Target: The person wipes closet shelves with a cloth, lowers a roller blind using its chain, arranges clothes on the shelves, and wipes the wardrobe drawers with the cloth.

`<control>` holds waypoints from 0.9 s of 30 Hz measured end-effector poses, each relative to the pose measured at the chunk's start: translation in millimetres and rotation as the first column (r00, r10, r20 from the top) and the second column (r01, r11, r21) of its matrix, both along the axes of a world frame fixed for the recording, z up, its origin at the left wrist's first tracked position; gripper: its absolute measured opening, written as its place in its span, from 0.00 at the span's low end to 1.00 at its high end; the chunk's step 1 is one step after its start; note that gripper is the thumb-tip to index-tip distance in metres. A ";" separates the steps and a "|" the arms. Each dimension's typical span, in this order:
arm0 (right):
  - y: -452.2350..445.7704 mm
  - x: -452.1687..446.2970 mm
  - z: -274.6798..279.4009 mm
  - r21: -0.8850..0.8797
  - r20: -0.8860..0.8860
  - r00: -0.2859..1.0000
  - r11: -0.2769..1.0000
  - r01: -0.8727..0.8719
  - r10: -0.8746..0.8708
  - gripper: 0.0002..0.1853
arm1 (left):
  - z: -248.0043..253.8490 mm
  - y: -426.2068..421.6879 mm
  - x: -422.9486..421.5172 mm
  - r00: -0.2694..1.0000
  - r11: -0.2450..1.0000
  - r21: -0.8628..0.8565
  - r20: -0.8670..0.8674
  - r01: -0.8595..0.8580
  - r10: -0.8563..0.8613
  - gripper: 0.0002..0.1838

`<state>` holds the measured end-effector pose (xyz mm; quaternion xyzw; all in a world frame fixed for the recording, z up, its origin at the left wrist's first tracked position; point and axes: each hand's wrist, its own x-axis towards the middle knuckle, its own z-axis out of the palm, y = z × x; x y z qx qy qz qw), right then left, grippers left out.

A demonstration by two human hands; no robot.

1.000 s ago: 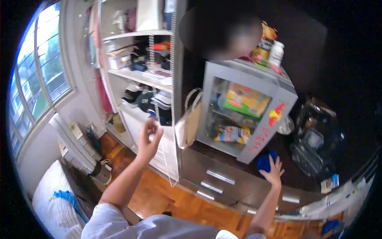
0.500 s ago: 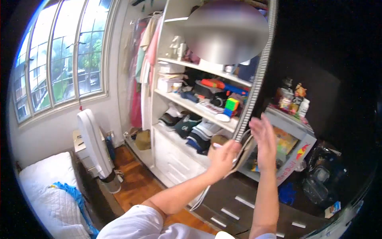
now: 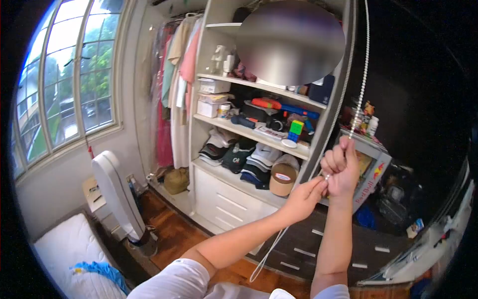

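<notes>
A white beaded chain (image 3: pixel 362 92) runs down from the top of the view as two strands. My right hand (image 3: pixel 341 167) is closed around the right strand, its thumb and fingers curled on the beads. Just below and to the left, my left hand (image 3: pixel 307 198) pinches the chain at a bead beside my right palm. The other strand passes in front of the wardrobe's edge and behind my left hand. Under my forearm its slack end hangs as a loop.
Behind my hands stands an open white shelf unit (image 3: pixel 219 167) with caps (image 3: pixel 285 175) and a puzzle cube (image 3: pixel 296 130). To the right is a small fridge (image 3: pixel 372 180) above dark drawers (image 3: pixel 294 244). A bed (image 3: pixel 67 244) lies at lower left, near a tall white object (image 3: pixel 117 192).
My right hand has gone from open and raised to closed on the chain. My left hand has moved right, up against it. The strands now hang apart, and the view has shifted slightly.
</notes>
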<state>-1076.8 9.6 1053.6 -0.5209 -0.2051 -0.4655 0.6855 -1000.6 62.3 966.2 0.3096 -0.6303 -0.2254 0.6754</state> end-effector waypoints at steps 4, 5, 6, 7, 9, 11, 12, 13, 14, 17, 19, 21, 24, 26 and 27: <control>-47.1 19.5 3.2 -0.071 -0.058 0.786 0.788 0.612 -0.616 0.13 | 20.4 36.1 1.2 0.998 0.999 0.034 0.047 0.039 -0.041 0.16; -84.1 27.0 -0.1 -0.211 -0.038 0.536 0.531 0.821 -0.843 0.12 | 23.3 45.7 3.2 0.996 0.997 0.065 0.069 0.047 -0.052 0.16; -122.5 32.2 -1.7 -0.358 0.026 0.174 0.153 0.921 -0.984 0.15 | 25.1 53.4 3.8 0.996 0.996 0.065 0.051 0.067 -0.071 0.16; -147.0 36.7 1.0 -0.388 0.021 -0.053 -0.057 0.920 -0.998 0.26 | 26.6 60.0 4.4 0.996 0.995 0.063 0.031 0.083 -0.085 0.16; -188.5 47.8 2.6 -0.424 0.158 -0.427 -0.451 0.785 -0.891 0.35 | 28.7 64.5 7.7 0.993 0.991 0.058 -0.014 0.122 -0.121 0.16; -200.9 51.1 12.6 -0.602 0.065 -0.391 -0.349 0.719 -0.918 0.41 | 29.2 66.7 15.2 0.985 0.987 0.033 -0.072 0.157 -0.155 0.16; -207.5 54.5 13.1 -0.629 0.087 -0.388 -0.353 0.693 -0.917 0.38 | 31.0 68.7 19.5 0.990 0.990 0.024 -0.054 0.136 -0.134 0.17; -214.8 56.2 11.7 -0.650 0.103 -0.391 -0.359 0.669 -0.915 0.35 | 31.9 69.4 25.2 0.985 0.986 0.024 -0.063 0.162 -0.161 0.17; -222.7 57.9 13.2 -0.621 0.061 -0.356 -0.315 0.718 -0.932 0.29 | 32.2 71.8 30.4 0.990 0.990 0.053 -0.060 0.129 -0.126 0.17; -236.2 66.6 7.5 -0.351 0.117 -0.143 -0.176 0.920 -0.983 0.15 | 27.5 68.1 46.4 0.996 1.000 0.018 -0.093 -0.003 0.005 0.17; -225.2 69.2 -1.6 -0.198 0.245 -0.091 -0.142 0.970 -0.965 0.16 | 27.6 68.7 55.8 0.979 0.998 0.066 -0.201 -0.022 0.035 0.16; -188.2 57.0 -20.3 -0.109 0.012 0.427 0.423 0.900 -0.904 0.15 | 24.9 54.8 73.0 0.950 0.986 0.009 -0.264 -0.169 0.165 0.13; -90.5 29.6 -13.0 0.126 -0.022 0.780 0.773 0.622 -0.625 0.15 | 31.0 28.4 87.0 0.772 0.774 -0.175 -0.356 -0.609 0.527 0.15; -36.9 10.7 -12.8 0.166 0.023 0.854 0.844 0.509 -0.520 0.16 | 48.9 29.4 69.0 0.620 0.544 -0.306 -0.289 -0.782 0.729 0.17; -17.8 -2.4 -19.6 0.131 0.032 0.873 0.868 0.479 -0.487 0.15 | 57.4 29.0 55.9 0.519 0.408 -0.373 -0.273 -0.833 0.810 0.17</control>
